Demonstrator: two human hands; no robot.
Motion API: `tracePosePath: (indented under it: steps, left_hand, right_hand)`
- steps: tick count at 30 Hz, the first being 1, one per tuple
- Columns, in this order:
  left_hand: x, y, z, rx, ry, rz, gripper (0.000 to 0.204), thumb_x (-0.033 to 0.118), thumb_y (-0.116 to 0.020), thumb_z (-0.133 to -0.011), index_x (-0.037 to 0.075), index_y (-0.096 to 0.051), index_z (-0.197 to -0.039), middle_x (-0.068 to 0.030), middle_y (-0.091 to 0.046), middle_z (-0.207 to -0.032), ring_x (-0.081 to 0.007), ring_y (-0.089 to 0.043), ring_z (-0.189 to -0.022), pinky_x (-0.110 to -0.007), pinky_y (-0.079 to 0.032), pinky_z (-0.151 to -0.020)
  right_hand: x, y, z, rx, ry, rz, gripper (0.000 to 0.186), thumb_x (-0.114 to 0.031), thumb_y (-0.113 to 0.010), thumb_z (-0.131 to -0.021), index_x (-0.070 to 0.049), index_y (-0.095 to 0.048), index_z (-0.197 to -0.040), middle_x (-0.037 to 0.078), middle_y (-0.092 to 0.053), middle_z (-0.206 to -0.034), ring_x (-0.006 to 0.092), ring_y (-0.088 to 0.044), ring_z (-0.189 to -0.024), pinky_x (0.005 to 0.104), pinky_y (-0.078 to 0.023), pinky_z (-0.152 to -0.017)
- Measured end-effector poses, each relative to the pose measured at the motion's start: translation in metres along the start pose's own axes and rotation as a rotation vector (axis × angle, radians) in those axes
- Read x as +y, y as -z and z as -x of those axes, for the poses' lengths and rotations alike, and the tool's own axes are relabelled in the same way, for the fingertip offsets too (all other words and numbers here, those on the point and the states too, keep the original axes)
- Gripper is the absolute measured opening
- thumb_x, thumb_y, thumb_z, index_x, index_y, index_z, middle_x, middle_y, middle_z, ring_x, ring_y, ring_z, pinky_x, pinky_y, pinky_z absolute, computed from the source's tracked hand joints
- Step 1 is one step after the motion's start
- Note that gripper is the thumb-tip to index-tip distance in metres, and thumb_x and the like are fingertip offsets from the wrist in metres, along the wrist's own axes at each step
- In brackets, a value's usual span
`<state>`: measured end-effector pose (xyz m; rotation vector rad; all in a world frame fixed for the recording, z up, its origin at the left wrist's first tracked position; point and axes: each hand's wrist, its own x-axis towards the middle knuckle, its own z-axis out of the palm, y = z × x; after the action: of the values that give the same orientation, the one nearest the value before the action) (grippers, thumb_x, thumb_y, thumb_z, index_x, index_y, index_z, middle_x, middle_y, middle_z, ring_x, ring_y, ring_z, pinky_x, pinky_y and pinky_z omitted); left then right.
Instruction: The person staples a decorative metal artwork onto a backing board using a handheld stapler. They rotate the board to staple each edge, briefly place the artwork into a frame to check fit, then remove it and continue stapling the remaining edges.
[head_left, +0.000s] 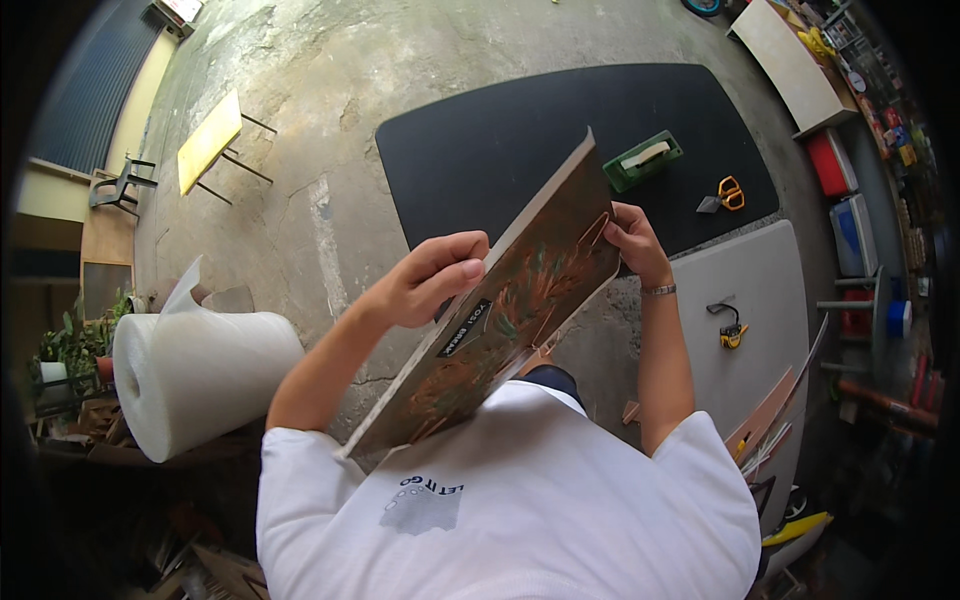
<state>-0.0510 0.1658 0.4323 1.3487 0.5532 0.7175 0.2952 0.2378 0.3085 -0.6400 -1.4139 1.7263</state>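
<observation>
My right hand (638, 245), the closer one, held the picture (520, 300), which ran long from seven o'clock to one. From my curled left hand (425, 280), it lay at three; I couldn't tell if that gripped.

hands (435, 278): 2 | held panel (535, 285): 1 | white roll (215, 370): 1 | scissors (722, 196): 1

Matt panel (505, 305) — plastic wrap roll (215, 380) — rough concrete floor (310, 100).
</observation>
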Motion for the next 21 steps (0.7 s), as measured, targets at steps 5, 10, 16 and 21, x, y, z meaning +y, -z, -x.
tracePosePath:
  steps: [5,10,16,21]
  left_hand:
    - [0.007,-0.022,0.009,0.187,-0.091,0.041,0.030,0.024,-0.049,-0.106,0.009,-0.040,-0.081,0.0083,-0.033,-0.074,-0.0028,-0.028,-0.067,-0.022,-0.025,-0.057]
    - [0.026,-0.039,0.001,0.261,-0.091,0.002,0.029,0.021,-0.053,-0.104,0.007,-0.042,-0.081,0.0067,-0.036,-0.072,-0.0037,-0.030,-0.064,-0.023,-0.028,-0.054]
    - [0.066,-0.030,-0.024,0.025,0.036,-0.271,0.033,0.023,-0.059,-0.103,0.004,-0.046,-0.078,0.0016,-0.047,-0.063,-0.0044,-0.050,-0.056,-0.023,-0.040,-0.049]
    - [0.085,-0.013,-0.046,-0.002,0.145,-0.348,0.034,0.022,-0.058,-0.103,0.002,-0.047,-0.078,-0.0008,-0.051,-0.063,-0.0058,-0.058,-0.059,-0.023,-0.046,-0.051]
  right_hand:
    - [-0.035,-0.011,-0.046,-0.049,-0.022,0.114,0.032,-0.026,-0.070,-0.096,0.002,-0.068,-0.111,-0.001,-0.067,-0.098,0.0058,-0.057,-0.091,0.0243,-0.047,-0.084]
    - [-0.030,-0.009,-0.069,-0.031,0.109,0.022,0.032,-0.028,-0.069,-0.097,0.002,-0.067,-0.110,-0.003,-0.065,-0.097,0.0051,-0.055,-0.090,0.0232,-0.046,-0.083]
    - [-0.037,0.001,-0.090,-0.090,0.129,-0.050,0.033,-0.029,-0.070,-0.096,0.002,-0.068,-0.110,-0.002,-0.065,-0.099,0.0057,-0.055,-0.090,0.0229,-0.045,-0.082]
    - [-0.033,0.020,-0.102,-0.068,0.152,-0.099,0.032,-0.027,-0.071,-0.095,0.002,-0.068,-0.109,-0.001,-0.066,-0.099,0.0061,-0.056,-0.090,0.0231,-0.045,-0.082]
